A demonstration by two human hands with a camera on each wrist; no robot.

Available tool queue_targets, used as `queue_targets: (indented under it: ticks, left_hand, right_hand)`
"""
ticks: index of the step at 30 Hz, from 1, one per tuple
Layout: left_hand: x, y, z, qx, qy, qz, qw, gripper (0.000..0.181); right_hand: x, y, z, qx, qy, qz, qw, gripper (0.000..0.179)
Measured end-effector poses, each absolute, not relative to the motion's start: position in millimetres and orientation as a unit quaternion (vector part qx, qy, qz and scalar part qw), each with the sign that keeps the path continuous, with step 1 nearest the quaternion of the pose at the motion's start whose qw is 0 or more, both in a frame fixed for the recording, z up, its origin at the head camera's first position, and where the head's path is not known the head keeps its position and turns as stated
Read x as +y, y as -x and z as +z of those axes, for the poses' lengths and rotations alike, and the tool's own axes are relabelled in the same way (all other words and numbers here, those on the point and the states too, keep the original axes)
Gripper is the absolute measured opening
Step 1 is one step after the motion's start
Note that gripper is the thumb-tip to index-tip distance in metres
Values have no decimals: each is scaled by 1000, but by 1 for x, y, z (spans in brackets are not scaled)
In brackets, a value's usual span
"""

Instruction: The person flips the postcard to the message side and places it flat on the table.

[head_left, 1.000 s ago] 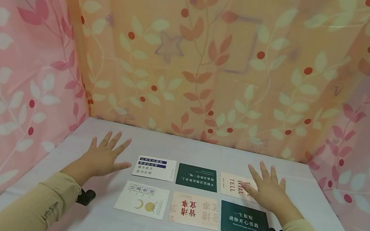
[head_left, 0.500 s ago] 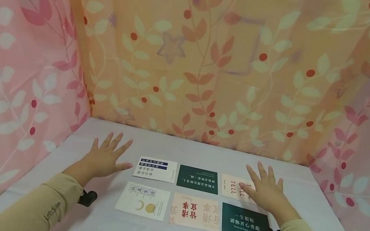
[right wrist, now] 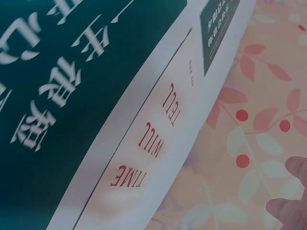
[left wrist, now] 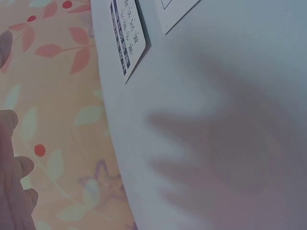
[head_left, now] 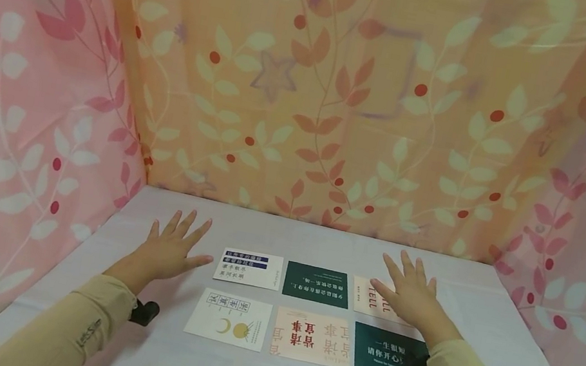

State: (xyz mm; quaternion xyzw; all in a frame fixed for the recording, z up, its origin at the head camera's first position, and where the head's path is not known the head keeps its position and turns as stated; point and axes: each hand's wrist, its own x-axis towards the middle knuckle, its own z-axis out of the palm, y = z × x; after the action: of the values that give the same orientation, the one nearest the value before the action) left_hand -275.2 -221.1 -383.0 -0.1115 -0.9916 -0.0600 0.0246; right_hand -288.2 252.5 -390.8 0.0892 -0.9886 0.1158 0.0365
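My left hand (head_left: 162,256) is held above the table with fingers spread, left of the cards, holding nothing. Its thumb tip is nearest the white card with dark blue bars (head_left: 248,268). Over the cream card with red lettering (head_left: 364,295) hovers my right hand (head_left: 417,296), its fingers spread and nothing held; it hides part of that card. A green card (head_left: 317,284) lies between those two in the back row. In front lie a white card with a moon and sun (head_left: 228,319), a pink card with red characters (head_left: 313,337) and another green card (head_left: 391,357), partly covered by the right wrist.
The cards lie flat in two rows on a white tabletop (head_left: 178,365). Patterned cloth (head_left: 305,113) hangs behind the table, with pink cloth at both sides. A small black device (head_left: 145,313) sits at the left wrist.
My right hand has shifted left, further over the cream card and the front green card. The left hand keeps nearly the same pose. The whole view has shifted slightly.
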Motion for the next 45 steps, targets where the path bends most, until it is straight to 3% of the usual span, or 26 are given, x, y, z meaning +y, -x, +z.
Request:
queue_targets:
  ticks: [12, 24, 45]
  left_hand:
    - [-224, 281, -391, -990, 99, -100, 20, 90]
    - [-226, 285, -396, -982, 103, -155, 34, 74]
    - [-221, 294, -404, -950, 117, -289, 7, 74]
  right_hand:
    - [237, 294, -392, -985, -90, 147, 33, 85]
    - [219, 302, -389, -974, -110, 199, 18, 85]
    - [177, 312, -395, -934, -132, 331, -19, 75]
